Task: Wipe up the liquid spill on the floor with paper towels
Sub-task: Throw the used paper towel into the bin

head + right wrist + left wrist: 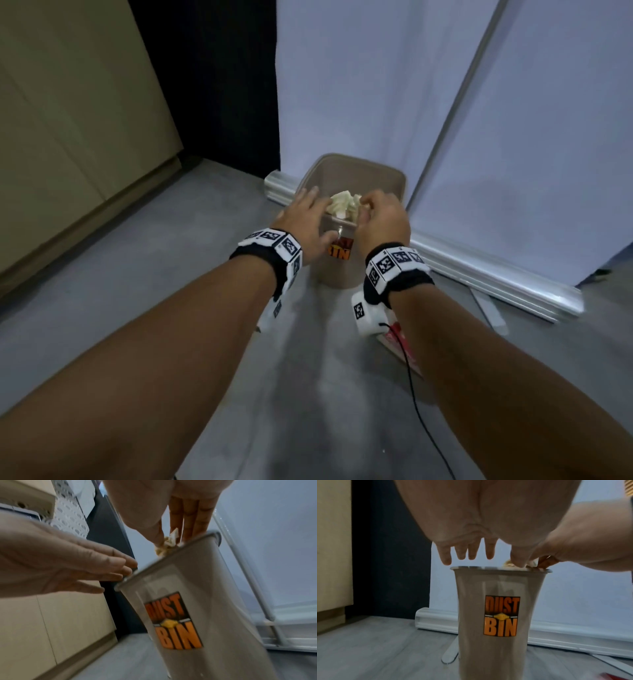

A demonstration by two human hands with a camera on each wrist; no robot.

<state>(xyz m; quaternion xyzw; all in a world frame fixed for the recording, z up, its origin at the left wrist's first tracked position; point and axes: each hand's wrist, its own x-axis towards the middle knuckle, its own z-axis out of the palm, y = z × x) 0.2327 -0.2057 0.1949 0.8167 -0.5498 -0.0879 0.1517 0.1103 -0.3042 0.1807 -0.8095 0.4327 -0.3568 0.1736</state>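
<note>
A grey bin (394,174) with an orange "DUST BIN" label stands on the grey floor (308,394) against a white panel. A crumpled, yellow-stained paper towel wad (344,202) sits at the bin's mouth, level with the rim. My right hand (380,212) is over the near right rim and pinches the wad between thumb and fingers; the right wrist view shows the wad (164,546) between them. My left hand (310,205) hovers over the left rim with straight, spread fingers (469,553) and holds nothing. No spill shows on the floor.
A beige cabinet (68,137) runs along the left, with a dark gap (212,85) beside it. The white panel's aluminium base rail (496,277) lies behind and right of the bin. A red and white flat object (397,342) lies on the floor under my right wrist.
</note>
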